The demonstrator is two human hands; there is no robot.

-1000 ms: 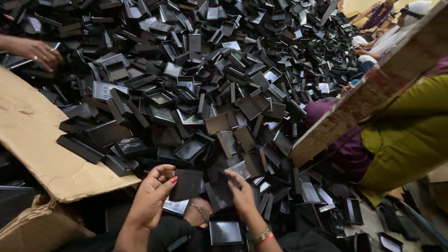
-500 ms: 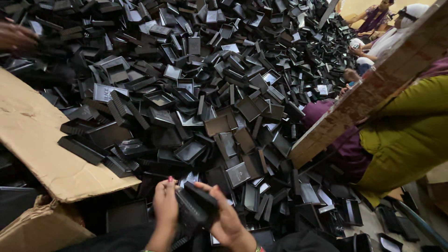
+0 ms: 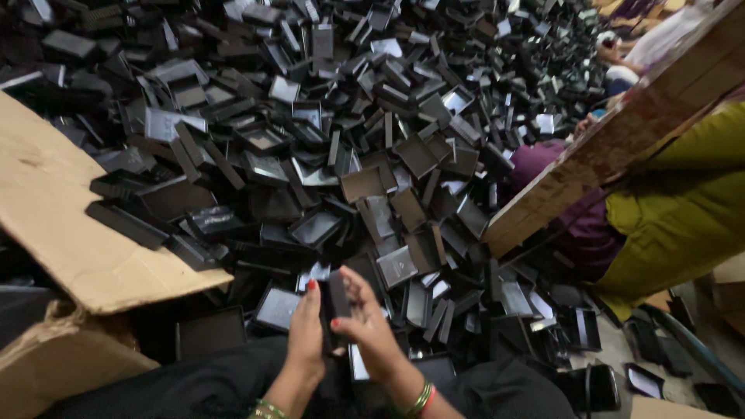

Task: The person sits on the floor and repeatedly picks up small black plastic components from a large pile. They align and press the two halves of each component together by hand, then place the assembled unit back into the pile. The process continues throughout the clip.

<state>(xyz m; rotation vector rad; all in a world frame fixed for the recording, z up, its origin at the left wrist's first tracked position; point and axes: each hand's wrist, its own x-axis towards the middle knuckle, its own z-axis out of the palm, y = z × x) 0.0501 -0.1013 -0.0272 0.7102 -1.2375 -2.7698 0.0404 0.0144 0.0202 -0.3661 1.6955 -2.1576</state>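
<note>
1. The left hand [image 3: 306,334] and right hand [image 3: 371,326] meet low down at the near edge of the heap, both pinching one small black box [image 3: 335,304] held upright between them.
2. Fingers of both hands are pressed against its sides.
3. Beyond them a huge pile of black boxes and lids [image 3: 349,140] spreads to the far side.
4. A cardboard sheet [image 3: 70,225] lies over the pile's left edge.
5. A person in green and purple clothing [image 3: 667,209] sits at the right, behind a wooden plank [image 3: 621,140].
</note>
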